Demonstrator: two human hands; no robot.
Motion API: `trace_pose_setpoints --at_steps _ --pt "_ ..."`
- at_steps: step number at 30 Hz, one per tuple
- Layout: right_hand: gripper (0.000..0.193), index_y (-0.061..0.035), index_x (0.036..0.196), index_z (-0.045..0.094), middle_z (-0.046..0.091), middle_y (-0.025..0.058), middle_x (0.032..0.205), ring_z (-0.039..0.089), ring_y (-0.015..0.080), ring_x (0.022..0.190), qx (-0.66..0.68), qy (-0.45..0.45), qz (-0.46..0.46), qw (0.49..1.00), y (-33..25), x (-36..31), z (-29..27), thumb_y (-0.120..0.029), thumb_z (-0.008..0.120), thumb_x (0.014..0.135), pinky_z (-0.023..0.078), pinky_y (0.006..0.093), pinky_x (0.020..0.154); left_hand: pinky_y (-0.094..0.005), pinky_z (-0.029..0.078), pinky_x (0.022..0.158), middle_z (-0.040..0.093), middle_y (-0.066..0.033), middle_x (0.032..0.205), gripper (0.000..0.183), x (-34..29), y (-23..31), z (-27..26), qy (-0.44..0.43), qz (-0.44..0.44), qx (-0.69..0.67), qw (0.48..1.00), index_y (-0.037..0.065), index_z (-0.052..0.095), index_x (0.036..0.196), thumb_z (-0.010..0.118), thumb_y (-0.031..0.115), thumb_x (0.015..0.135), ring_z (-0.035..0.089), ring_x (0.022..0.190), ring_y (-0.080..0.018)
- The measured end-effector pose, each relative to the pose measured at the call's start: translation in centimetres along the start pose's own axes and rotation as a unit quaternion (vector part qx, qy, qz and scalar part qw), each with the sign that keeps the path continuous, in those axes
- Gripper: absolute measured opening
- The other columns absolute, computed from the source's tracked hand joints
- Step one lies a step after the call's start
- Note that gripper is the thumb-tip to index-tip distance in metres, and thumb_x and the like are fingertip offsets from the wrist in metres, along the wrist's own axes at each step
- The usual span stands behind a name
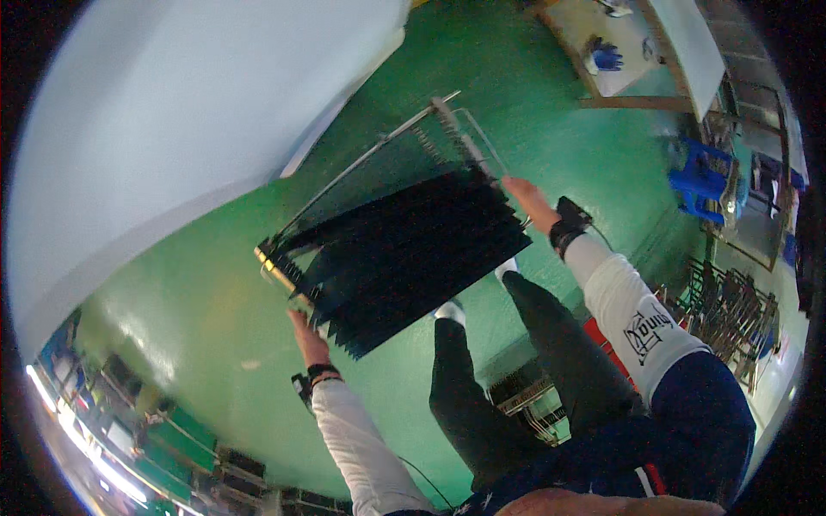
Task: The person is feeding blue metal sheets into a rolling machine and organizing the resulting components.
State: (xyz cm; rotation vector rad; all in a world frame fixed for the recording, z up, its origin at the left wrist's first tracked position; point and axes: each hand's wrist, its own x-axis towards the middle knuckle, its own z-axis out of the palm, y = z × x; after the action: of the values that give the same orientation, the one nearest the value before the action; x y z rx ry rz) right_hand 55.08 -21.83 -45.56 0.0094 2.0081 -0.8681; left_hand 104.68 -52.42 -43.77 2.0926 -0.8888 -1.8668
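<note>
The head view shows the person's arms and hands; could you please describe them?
The left hand and right hand are ungloved. Each wrist has a black band with a small dark device. White sleeves cover both forearms, black lettering marks the right one, with dark blue cloth nearer the shoulder. Thin cables also show.

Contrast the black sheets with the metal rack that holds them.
Colour: the black sheets are dark throughout; the metal rack is greyish, with a yellowish left end. Form: the sheets are broad and overlapping; the rack is an open frame. Extent: the rack reaches past the sheets on the far side. Both are held between the left hand and right hand.
</note>
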Motion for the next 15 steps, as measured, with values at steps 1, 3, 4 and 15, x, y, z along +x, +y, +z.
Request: trace_pose_setpoints --at_steps 1,3,4,15 --pt "0.058 0.0012 0.124 0.057 0.059 0.0129 0.125 0.052 0.0222 0.118 0.012 -0.009 0.007 1.000 0.3 0.6 0.7 -0.048 0.054 0.092 0.034 0.0339 0.104 -0.0408 0.028 0.107 0.031 -0.0156 0.149 0.090 0.2 0.0 -0.5 -0.014 -0.005 -0.028 0.999 0.004 0.023 0.149 0.047 0.066 0.088 0.033 0.134 -0.0297" --pt "0.059 0.0000 0.105 0.062 0.061 0.0069 0.101 0.053 0.0185 0.096 0.043 0.021 0.017 0.999 0.6 0.9 1.5 -0.055 0.059 0.086 0.040 0.0331 0.088 -0.0401 0.032 0.104 0.035 -0.0163 0.145 0.090 1.6 -1.0 -0.8 -0.031 -0.022 -0.040 0.998 0.004 0.024 0.148 0.046 0.067 0.088 0.036 0.132 -0.0281" --pt "0.062 -0.0013 0.097 0.062 0.060 0.0042 0.088 0.053 0.0166 0.083 0.061 0.038 0.029 0.997 -0.3 0.6 2.0 -0.061 0.062 0.081 0.043 0.0323 0.076 -0.0395 0.033 0.103 0.038 -0.0162 0.142 0.090 2.1 -1.4 -1.8 -0.025 -0.022 -0.028 0.999 0.004 0.025 0.147 0.046 0.068 0.088 0.039 0.129 -0.0272" --pt "0.054 -0.0081 0.070 0.048 0.044 -0.0014 0.069 0.039 0.0145 0.068 0.057 0.138 0.094 0.984 5.3 -4.6 -7.5 -0.058 0.057 0.086 0.033 0.0325 0.065 -0.0281 0.037 0.060 0.048 0.0014 0.071 0.042 -10.4 4.8 6.9 0.015 0.018 -0.113 0.993 0.011 0.056 0.084 0.058 0.053 0.089 0.046 0.064 -0.0117"
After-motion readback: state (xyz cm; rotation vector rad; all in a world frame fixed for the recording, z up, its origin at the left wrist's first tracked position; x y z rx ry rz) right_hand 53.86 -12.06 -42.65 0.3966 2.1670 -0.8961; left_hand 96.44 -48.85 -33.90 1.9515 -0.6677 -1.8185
